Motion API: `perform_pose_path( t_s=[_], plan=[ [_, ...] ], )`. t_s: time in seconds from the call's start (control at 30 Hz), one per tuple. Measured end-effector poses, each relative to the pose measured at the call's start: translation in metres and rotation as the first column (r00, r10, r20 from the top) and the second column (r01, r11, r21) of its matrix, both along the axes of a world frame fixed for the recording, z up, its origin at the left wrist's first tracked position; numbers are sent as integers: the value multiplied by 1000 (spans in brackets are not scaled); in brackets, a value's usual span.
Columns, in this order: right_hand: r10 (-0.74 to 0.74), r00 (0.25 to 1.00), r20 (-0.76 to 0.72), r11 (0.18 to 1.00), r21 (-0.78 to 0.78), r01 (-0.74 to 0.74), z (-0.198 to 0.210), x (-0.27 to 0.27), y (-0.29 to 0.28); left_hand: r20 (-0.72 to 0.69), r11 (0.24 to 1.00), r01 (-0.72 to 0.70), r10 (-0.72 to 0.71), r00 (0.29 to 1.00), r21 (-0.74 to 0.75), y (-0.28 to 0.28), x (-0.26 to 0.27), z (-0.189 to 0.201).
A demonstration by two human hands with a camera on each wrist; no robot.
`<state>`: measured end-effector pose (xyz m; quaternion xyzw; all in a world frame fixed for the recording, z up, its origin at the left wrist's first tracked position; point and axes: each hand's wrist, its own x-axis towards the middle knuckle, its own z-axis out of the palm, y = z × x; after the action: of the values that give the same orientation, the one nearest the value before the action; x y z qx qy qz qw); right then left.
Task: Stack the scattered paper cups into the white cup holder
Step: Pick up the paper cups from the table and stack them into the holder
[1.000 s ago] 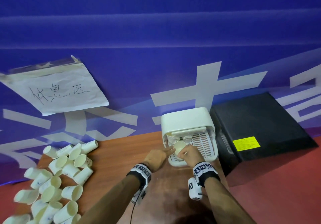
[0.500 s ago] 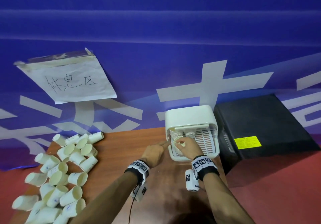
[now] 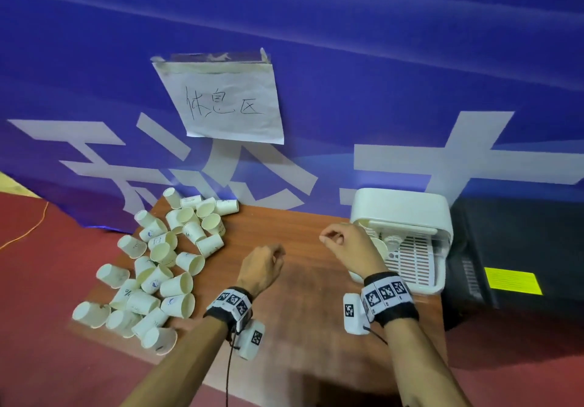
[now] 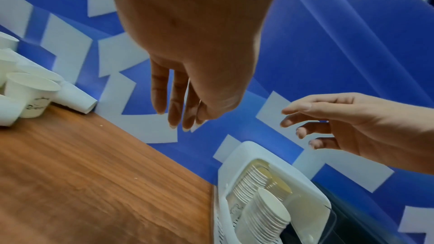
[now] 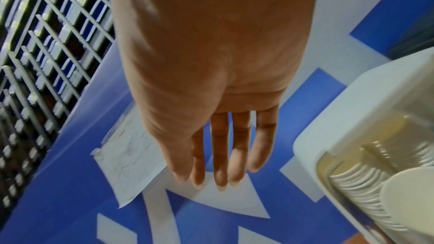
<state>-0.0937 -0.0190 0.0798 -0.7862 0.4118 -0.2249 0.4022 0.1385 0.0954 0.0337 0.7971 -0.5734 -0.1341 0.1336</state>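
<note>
Bare tabletop between cups, holder

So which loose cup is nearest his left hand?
The cup lying on its side at the pile's right edge, mouth toward the left hand; the others lie farther left.

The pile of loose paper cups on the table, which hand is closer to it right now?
Left. The left hand hangs over the table just right of the pile of loose paper cups; the right hand is farther right, beside the white cup holder.
</note>
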Motion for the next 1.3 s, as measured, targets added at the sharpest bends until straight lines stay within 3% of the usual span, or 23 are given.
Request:
perform_pose_path(
  t_s=[0.2,0.4,0.5,0.73,0.9,1.0,1.1,1.2,1.3],
  plan=[
    [58,997,-50,998,-31,-60,4,89,23,55,979,-29,19,998,202,32,83,-22],
    [123,983,-136,992,-11,-126,-6,190,50,220,882,56,-178,959,468,72,183,-44],
    [155,967,-202,988,13,-155,-15,232,63,210,804,149,-321,923,575,93,230,-54],
    [223,926,-304,975,90,-205,-34,292,86,244,625,353,-669,702,697,124,280,-81],
    [240,912,-332,970,122,-210,-38,321,89,208,572,417,-731,650,707,128,290,-99],
    [243,904,-350,968,149,-203,-43,338,86,163,545,430,-735,658,719,123,290,-101],
    [264,887,-379,962,172,-213,-53,358,82,127,573,434,-692,710,696,119,296,-104],
    [333,842,-426,943,177,-283,-73,382,74,52,655,424,-577,815,626,112,306,-98],
    [376,777,-504,925,152,-348,-97,409,56,-52,785,391,-419,906,481,102,322,-90]
  ],
)
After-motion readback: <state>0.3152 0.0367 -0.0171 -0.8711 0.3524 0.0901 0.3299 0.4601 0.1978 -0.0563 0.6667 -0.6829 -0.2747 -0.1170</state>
